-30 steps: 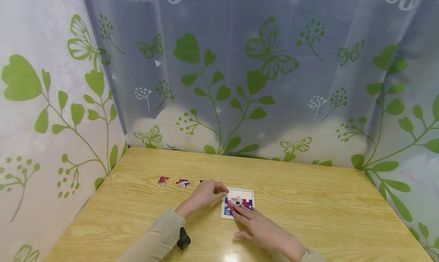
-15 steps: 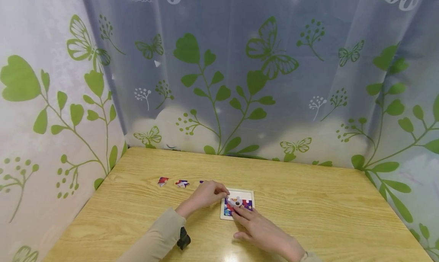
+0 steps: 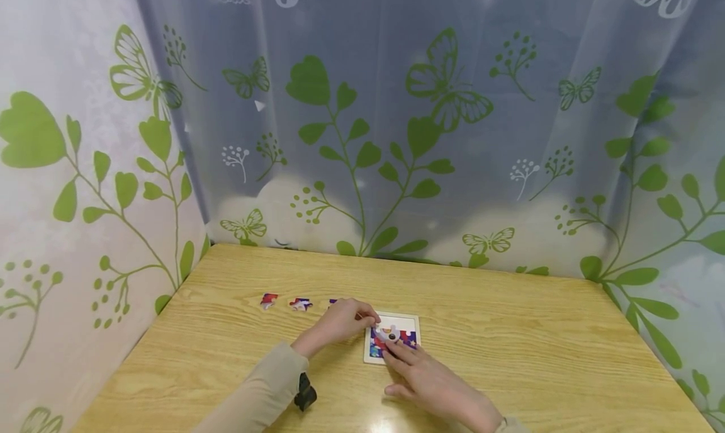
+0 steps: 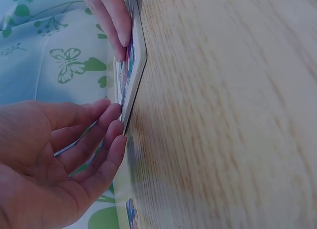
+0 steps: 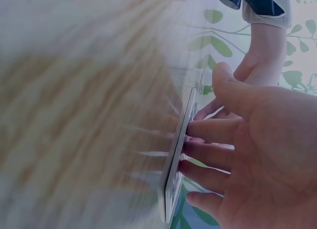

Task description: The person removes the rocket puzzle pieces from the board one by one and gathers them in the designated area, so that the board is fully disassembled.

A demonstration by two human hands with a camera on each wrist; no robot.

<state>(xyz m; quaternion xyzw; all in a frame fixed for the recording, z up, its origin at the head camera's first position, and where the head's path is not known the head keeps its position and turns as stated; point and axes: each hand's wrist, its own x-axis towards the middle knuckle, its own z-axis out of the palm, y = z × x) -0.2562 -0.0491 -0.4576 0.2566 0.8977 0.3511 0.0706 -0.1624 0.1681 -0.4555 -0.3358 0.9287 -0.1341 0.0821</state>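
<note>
A small square puzzle tray (image 3: 419, 323) with a pale rim lies on the table, partly filled with joined purple, red and grey pieces. My left hand (image 3: 342, 321) is at its left side, thumb and fingertips drawn together on a puzzle piece (image 3: 381, 333) at the left of the upper filled row. The fingertips mostly hide their grip. From the right, my right hand (image 3: 427, 379) rests straight fingertips on the lower pieces. In the right wrist view, the fingers (image 5: 210, 155) of that hand extend flat over the tray's edge.
Left of the tray, loose puzzle pieces lie in a row: a red one (image 3: 269, 301), a purple and white one (image 3: 301, 304), and one (image 3: 332, 303) partly behind the left hand. A patterned curtain (image 3: 362, 168) borders the wooden table (image 3: 510, 332).
Both hands stay nearly in place. The left fingertips shift very slightly right and down at the tray's left side, while the right fingers keep resting on the pieces.
</note>
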